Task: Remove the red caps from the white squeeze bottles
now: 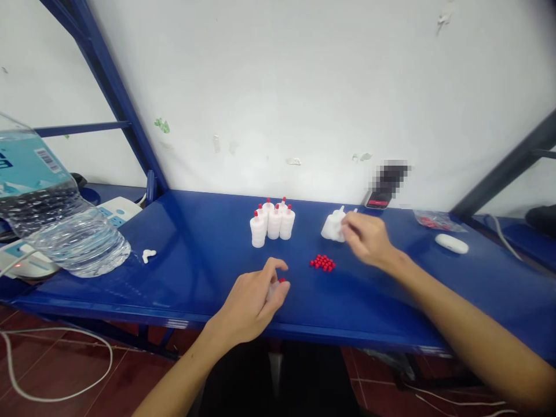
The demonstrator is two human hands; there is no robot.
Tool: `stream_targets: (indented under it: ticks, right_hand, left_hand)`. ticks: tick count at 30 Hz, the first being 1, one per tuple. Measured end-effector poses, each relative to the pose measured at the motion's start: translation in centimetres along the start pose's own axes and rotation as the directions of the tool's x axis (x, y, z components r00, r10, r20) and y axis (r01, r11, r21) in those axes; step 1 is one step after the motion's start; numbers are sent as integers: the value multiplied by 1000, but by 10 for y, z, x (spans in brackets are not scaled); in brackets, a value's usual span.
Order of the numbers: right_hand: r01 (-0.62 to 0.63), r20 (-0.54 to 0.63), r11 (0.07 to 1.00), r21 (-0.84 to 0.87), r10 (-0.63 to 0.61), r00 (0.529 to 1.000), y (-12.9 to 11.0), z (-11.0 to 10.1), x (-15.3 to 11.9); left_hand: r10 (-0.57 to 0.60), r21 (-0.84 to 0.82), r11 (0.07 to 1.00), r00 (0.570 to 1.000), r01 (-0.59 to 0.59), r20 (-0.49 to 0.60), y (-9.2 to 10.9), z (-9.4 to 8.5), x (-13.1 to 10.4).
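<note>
My left hand (pixel 256 301) is closed around a small white squeeze bottle (pixel 273 288) with a red cap; the fingers hide most of it. Farther right, my right hand (pixel 367 236) is curled at the uncapped white bottles (pixel 332 226). One bottle's nozzle (pixel 355 210) pokes out above its fingers, and the body is hidden behind them. Between the hands lies a loose pile of small red caps (pixel 322 263). Several white bottles with red caps (pixel 273 223) stand upright in a group beyond my left hand.
A large water bottle (pixel 65 214) stands at the left beside a power strip (pixel 119 211). White earbuds (pixel 148 255) lie on the blue table (pixel 195 231). A phone (pixel 382 188) leans on the wall. At right are a bag of red caps (pixel 438 221) and a white case (pixel 452 244).
</note>
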State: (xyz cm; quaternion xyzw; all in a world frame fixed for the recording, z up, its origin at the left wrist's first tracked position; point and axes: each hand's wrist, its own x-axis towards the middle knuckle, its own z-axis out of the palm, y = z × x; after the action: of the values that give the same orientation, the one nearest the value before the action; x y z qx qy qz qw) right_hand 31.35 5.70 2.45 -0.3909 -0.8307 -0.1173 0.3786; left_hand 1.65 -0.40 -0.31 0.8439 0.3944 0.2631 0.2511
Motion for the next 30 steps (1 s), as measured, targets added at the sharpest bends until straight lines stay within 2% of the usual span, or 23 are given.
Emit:
stream_targets:
  ticks: [3, 5, 7, 11, 13, 15, 16, 18, 20, 21, 23, 25, 27, 30]
  right_hand:
    - [-238, -24, 944, -230, 239, 971, 33, -7, -4]
    - [-364, 11, 867, -341, 391, 920, 40, -10, -5]
    - [-429, 65, 807, -405, 493, 868, 40, -9, -4]
    - [-449, 179, 772, -451, 571, 802, 36, -6, -1]
    - [-464, 184, 760, -456, 590, 786, 36, -6, -1]
    - [-493, 138, 750, -441, 599, 789, 35, -8, -3]
    - [-502, 106, 762, -410, 586, 803, 32, -9, -4]
    - [-443, 104, 850, -287, 487, 867, 22, -8, -7]
    - [-246, 188, 963, -107, 262, 946, 3, -4, -9]
    - [-118, 244, 993, -17, 119, 963, -9, 0, -10]
    - [103, 311, 990, 93, -127, 942, -35, 9, -10]
    - [245, 353, 962, 118, -272, 895, -58, 19, -9]
    - [326, 375, 938, 115, -345, 860, -72, 25, -9]
    - [348, 373, 926, 144, -376, 848, -78, 27, -10]
  left_hand:
    - [-3, -24, 1000, 1000, 3, -7, 1, -2, 0]
    - [2, -26, 1000, 1000, -3, -28, 1, -1, 1]
    - [18, -23, 1000, 999, -20, -50, 1, 0, 2]
    - [77, 2, 997, 996, -77, -46, 2, 1, 3]
    - [84, 18, 996, 996, -84, -22, 3, 1, 3]
    - [90, 24, 996, 996, -90, 3, 3, 1, 3]
    - [95, 25, 995, 995, -95, 13, 3, 1, 3]
    - [103, 26, 994, 994, -104, 24, 2, 2, 3]
    - [100, 28, 995, 995, -101, 31, 1, 3, 4]
    - [99, 30, 995, 995, -100, 34, 0, 3, 3]
    - [107, 32, 994, 993, -108, 46, 0, 4, 3]
    - [127, 34, 991, 990, -129, 57, -1, 4, 4]
    - [152, 41, 987, 986, -155, 64, -1, 4, 4]
    - [187, 89, 977, 980, -192, 62, -1, 5, 3]
